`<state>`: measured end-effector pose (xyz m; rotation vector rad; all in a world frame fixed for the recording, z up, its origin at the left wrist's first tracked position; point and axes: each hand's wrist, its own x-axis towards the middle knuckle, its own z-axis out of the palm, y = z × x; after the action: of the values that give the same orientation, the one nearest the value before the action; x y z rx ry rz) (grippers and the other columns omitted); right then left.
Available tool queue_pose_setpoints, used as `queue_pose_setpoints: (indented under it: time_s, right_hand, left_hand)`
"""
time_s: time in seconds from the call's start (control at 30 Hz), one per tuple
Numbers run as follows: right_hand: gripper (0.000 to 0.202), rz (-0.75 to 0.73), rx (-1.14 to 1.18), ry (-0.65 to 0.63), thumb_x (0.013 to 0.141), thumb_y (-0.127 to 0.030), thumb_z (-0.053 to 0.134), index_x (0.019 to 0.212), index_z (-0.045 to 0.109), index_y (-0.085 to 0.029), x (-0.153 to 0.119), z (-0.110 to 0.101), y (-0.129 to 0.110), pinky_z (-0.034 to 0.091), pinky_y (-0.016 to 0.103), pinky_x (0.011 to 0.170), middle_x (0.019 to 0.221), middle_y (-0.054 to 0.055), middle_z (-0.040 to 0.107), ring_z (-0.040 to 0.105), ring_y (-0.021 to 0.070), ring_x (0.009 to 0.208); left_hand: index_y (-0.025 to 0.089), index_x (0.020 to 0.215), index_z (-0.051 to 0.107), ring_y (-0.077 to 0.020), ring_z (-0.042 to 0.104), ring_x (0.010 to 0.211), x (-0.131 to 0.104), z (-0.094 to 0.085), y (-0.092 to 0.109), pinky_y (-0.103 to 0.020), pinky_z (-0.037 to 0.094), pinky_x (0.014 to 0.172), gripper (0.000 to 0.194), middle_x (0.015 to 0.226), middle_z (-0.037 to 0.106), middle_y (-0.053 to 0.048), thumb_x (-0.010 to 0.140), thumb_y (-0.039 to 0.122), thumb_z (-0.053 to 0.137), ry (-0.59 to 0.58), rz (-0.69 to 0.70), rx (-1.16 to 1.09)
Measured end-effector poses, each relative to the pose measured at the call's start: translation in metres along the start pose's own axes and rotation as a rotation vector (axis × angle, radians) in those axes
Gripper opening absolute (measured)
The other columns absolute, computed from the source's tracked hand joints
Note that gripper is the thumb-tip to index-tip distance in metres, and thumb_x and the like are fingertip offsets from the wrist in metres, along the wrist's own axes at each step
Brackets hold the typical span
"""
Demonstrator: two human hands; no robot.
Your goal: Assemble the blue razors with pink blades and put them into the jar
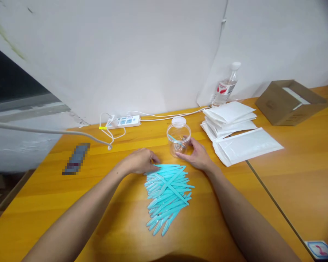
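Observation:
A pile of flat turquoise sticks [168, 196] lies spread on the wooden table in front of me. My left hand [143, 161] is at the pile's upper left edge, its fingers bent together over the stick ends; whether it pinches one is hidden. Just beyond the pile stands a clear round jar [179, 140], open at the top, with a turquoise piece and something small inside. My right hand [196, 154] is wrapped round the jar's right side, thumb in front and fingers behind. A round, whitish lid [178, 121] rests behind the jar.
White padded envelopes [229, 120] are stacked at the right, with a water bottle [224, 89] behind them and a cardboard box [289, 103] farther right. A power strip [125, 121] with cables lies by the wall. A dark, pixelated object [77, 158] is at the left.

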<state>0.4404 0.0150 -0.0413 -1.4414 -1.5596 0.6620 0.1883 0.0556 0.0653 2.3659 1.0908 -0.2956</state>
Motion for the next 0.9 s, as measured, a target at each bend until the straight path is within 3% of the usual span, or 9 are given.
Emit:
queue_pose_setpoints:
  time_s: [0.13,0.33,0.53,0.67,0.8,0.87,0.9]
  right_hand:
    - [0.072,0.003,-0.014,0.004,0.071,-0.055,0.080,0.130,0.056,-0.022,0.000,0.000,0.001,0.050,0.046,0.102,0.126,0.011,0.067,0.064,0.0289,0.114]
    - [0.070,-0.017,-0.012,0.006,0.071,-0.054,0.079,0.128,0.057,-0.022,0.000,0.000,0.001,0.050,0.045,0.101,0.124,0.011,0.068,0.065,0.0288,0.112]
    - [0.072,-0.009,-0.001,-0.002,0.070,-0.052,0.081,0.131,0.057,-0.022,0.000,-0.002,-0.001,0.050,0.045,0.102,0.126,0.011,0.067,0.064,0.0294,0.115]
    - [0.071,-0.005,0.001,-0.003,0.070,-0.052,0.081,0.130,0.057,-0.022,0.001,-0.003,-0.001,0.050,0.045,0.102,0.125,0.010,0.068,0.065,0.0291,0.114]
    - [0.071,-0.004,0.016,0.001,0.070,-0.053,0.081,0.129,0.058,-0.022,0.002,-0.003,0.000,0.051,0.045,0.101,0.125,0.010,0.068,0.065,0.0290,0.113]
    - [0.071,-0.003,0.024,-0.006,0.070,-0.053,0.081,0.130,0.058,-0.022,0.002,-0.003,-0.001,0.051,0.045,0.101,0.128,0.010,0.067,0.065,0.0291,0.114]
    - [0.071,-0.003,0.025,-0.009,0.070,-0.053,0.081,0.130,0.057,-0.022,0.002,-0.003,-0.001,0.051,0.045,0.101,0.128,0.011,0.067,0.065,0.0293,0.114]
  left_hand:
    - [0.023,0.094,0.076,-0.0181,0.065,0.076,0.008,0.009,0.012,-0.024,0.042,0.068,0.024,0.083,0.074,-0.003,0.076,0.036,0.066,-0.021,0.057,0.058]
    - [0.024,0.088,0.074,-0.0170,0.062,0.069,0.027,0.015,0.022,-0.025,0.036,0.058,0.022,0.084,0.075,-0.002,0.071,0.034,0.067,-0.118,0.060,0.131]
    - [0.020,0.073,0.073,-0.0099,0.047,0.053,0.037,0.011,0.018,-0.022,0.031,0.052,0.014,0.062,0.065,0.003,0.074,0.027,0.060,-0.183,0.097,0.029]
    - [0.016,0.055,0.062,-0.0078,0.035,0.049,0.028,-0.005,0.010,-0.023,0.024,0.049,0.027,0.050,0.048,0.004,0.077,0.031,0.059,-0.121,0.116,0.009]
    - [0.017,0.061,0.068,-0.0080,0.044,0.053,-0.003,-0.035,0.000,-0.021,0.031,0.052,0.031,0.057,0.057,0.003,0.083,0.038,0.061,-0.088,0.139,-0.108]
    - [0.018,0.067,0.072,-0.0097,0.052,0.056,-0.020,-0.048,0.003,-0.021,0.036,0.053,0.031,0.063,0.064,0.001,0.086,0.041,0.062,0.028,0.127,-0.230]
    - [0.019,0.070,0.074,-0.0109,0.055,0.058,-0.026,-0.054,0.008,-0.021,0.039,0.054,0.030,0.066,0.066,0.001,0.087,0.042,0.063,0.158,0.132,-0.305]
